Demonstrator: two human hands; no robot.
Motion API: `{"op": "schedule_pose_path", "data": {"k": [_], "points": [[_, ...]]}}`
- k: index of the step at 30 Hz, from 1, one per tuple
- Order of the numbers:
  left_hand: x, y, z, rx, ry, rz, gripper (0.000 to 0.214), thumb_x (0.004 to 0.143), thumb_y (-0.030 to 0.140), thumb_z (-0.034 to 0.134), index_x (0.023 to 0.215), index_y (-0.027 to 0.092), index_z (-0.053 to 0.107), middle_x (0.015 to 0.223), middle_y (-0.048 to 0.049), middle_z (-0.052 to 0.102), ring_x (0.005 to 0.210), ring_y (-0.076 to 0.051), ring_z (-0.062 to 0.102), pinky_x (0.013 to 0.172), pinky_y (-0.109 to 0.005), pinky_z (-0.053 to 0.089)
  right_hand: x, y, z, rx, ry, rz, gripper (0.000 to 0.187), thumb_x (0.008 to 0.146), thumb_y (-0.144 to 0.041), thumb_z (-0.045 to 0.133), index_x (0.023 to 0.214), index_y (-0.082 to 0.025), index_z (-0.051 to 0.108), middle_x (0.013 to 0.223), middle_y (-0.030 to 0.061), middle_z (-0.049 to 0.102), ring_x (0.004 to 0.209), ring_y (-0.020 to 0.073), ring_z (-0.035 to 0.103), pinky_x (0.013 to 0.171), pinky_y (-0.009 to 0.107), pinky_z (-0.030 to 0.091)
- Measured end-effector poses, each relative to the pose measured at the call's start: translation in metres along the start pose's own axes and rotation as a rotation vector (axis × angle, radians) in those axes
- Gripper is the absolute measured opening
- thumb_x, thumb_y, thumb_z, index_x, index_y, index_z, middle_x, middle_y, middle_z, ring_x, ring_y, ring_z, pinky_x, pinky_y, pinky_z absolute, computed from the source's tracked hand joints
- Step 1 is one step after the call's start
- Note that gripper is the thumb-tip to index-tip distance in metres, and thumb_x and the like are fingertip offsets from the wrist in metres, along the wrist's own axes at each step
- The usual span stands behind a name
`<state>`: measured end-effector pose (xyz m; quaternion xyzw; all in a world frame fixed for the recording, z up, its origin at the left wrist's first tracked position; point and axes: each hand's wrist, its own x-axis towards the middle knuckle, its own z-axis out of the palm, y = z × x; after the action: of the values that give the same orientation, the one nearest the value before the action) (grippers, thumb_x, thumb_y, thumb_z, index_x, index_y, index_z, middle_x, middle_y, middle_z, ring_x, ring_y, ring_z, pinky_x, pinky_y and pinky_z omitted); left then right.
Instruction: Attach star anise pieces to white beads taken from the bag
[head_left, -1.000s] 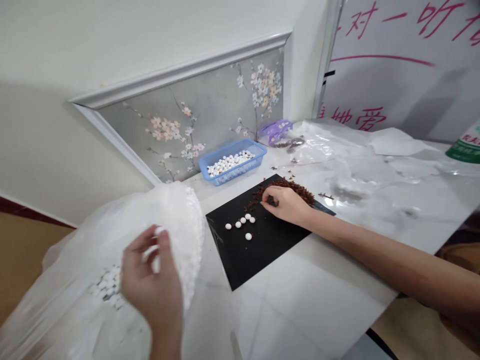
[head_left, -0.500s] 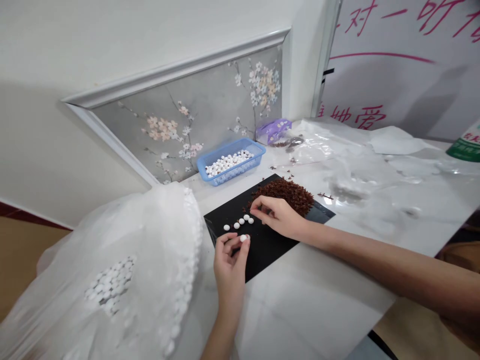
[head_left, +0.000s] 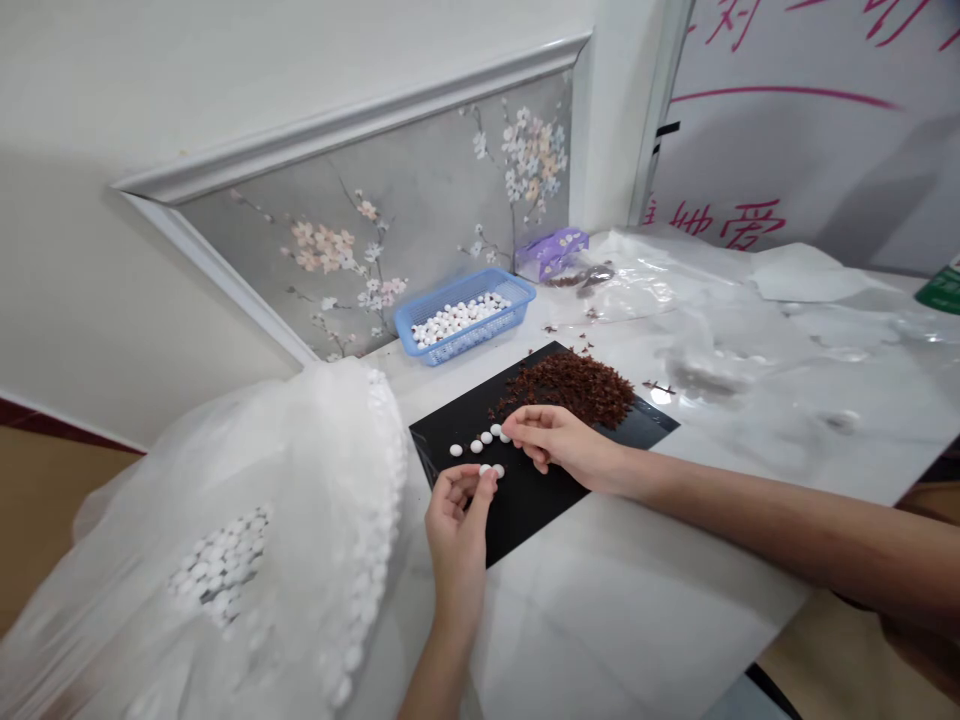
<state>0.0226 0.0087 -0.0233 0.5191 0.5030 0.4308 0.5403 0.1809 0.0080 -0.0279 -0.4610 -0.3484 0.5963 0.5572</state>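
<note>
Thumb and fingers of my left hand pinch a small white ball over the near part of the black board. Another white ball shows right beside those fingertips. My right hand is closed in a pinch at the end of a short row of white balls, its fingertips partly covering the last one. Whatever lies between those fingertips is hidden. Behind my right hand, a heap of small reddish-brown spiky pieces covers the far part of the black board.
A blue plastic basket of white balls stands against the wall. At left is a large clear bag full of white balls. A purple packet and crumpled clear plastic lie on the white table toward the back.
My right hand has moved down from beside the heap to the end of the ball row. My left hand stays in nearly the same place with its ball. The view has shifted slightly.
</note>
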Motion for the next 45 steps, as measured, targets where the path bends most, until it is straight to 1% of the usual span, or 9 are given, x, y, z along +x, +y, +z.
{"op": "schedule_pose_path", "data": {"k": [3,7,13,15,18,20,27,32,45], "points": [[0.0,-0.001,0.0,0.003,0.005,0.001,0.025,0.067,0.034,0.068,0.079,0.015,0.057,0.078,-0.0049,0.068,0.075,-0.014,0.063,0.073,-0.025,0.047,0.001,-0.002,-0.001,0.015,0.022,0.028,0.027,0.067,-0.035,0.07,0.077,-0.013,0.058,0.069,-0.0009,0.056,0.047,0.0023,0.043,0.042,0.015,0.04],[0.0,-0.001,-0.001,0.001,-0.012,-0.002,0.027,0.068,0.034,0.068,0.082,0.015,0.057,0.081,-0.0065,0.068,0.075,-0.015,0.063,0.074,-0.026,0.047,0.002,-0.002,0.0,-0.065,-0.036,-0.065,0.028,0.066,-0.034,0.07,0.078,-0.014,0.055,0.069,-0.0001,0.06,0.045,0.0044,0.046,0.041,0.018,0.044],[-0.001,0.002,-0.001,-0.04,-0.063,-0.047,0.028,0.07,0.035,0.066,0.086,0.014,0.058,0.082,-0.0063,0.068,0.079,-0.014,0.062,0.075,-0.024,0.047,-0.001,0.001,0.004,-0.255,-0.157,-0.19,0.024,0.076,-0.037,0.06,0.082,-0.015,0.053,0.061,-0.0036,0.055,0.041,0.0051,0.046,0.039,0.018,0.038],[-0.002,0.004,-0.001,-0.065,-0.09,-0.056,0.027,0.07,0.036,0.066,0.085,0.014,0.061,0.082,-0.005,0.067,0.077,-0.012,0.061,0.073,-0.022,0.047,-0.004,0.0,0.004,-0.368,-0.151,-0.281,0.021,0.079,-0.036,0.057,0.082,-0.016,0.054,0.061,-0.0034,0.052,0.043,0.0047,0.043,0.041,0.019,0.036],[-0.004,0.006,-0.001,-0.171,-0.129,-0.117,0.026,0.069,0.034,0.068,0.087,0.016,0.064,0.082,-0.0024,0.066,0.071,-0.008,0.059,0.068,-0.018,0.047,-0.008,-0.003,0.005,-0.531,-0.093,-0.484,0.017,0.081,-0.032,0.056,0.079,-0.016,0.058,0.075,0.0006,0.051,0.053,0.0053,0.042,0.049,0.02,0.036],[-0.004,0.006,-0.001,-0.22,-0.167,-0.169,0.024,0.067,0.031,0.07,0.086,0.017,0.066,0.083,-0.0022,0.066,0.07,-0.007,0.058,0.068,-0.017,0.047,-0.009,-0.003,0.005,-0.553,-0.068,-0.537,0.017,0.081,-0.032,0.056,0.078,-0.016,0.058,0.077,0.001,0.049,0.057,0.0063,0.042,0.051,0.02,0.036],[-0.002,0.006,-0.001,-0.253,-0.239,-0.232,0.021,0.067,0.028,0.07,0.086,0.018,0.069,0.082,-0.0007,0.066,0.071,-0.006,0.058,0.069,-0.015,0.046,-0.013,-0.002,0.009,-0.482,-0.109,-0.448,0.019,0.082,-0.035,0.053,0.079,-0.016,0.055,0.078,0.001,0.048,0.059,0.0071,0.044,0.052,0.021,0.039],[-0.002,0.005,-0.001,-0.279,-0.224,-0.254,0.024,0.066,0.029,0.071,0.087,0.017,0.07,0.079,-0.0017,0.066,0.07,-0.006,0.058,0.068,-0.015,0.046,-0.014,-0.003,0.01,-0.493,-0.125,-0.49,0.019,0.085,-0.033,0.049,0.078,-0.016,0.055,0.08,0.0029,0.05,0.069,0.0101,0.049,0.057,0.022,0.042],[0.0,0.005,0.0,-0.304,-0.229,-0.248,0.02,0.067,0.028,0.07,0.082,0.016,0.07,0.075,-0.0009,0.065,0.066,-0.005,0.056,0.065,-0.014,0.045,-0.016,-0.003,0.01,-0.605,-0.092,-0.589,0.014,0.085,-0.027,0.05,0.078,-0.016,0.056,0.077,0.0014,0.048,0.056,0.0057,0.042,0.048,0.018,0.037]]}}
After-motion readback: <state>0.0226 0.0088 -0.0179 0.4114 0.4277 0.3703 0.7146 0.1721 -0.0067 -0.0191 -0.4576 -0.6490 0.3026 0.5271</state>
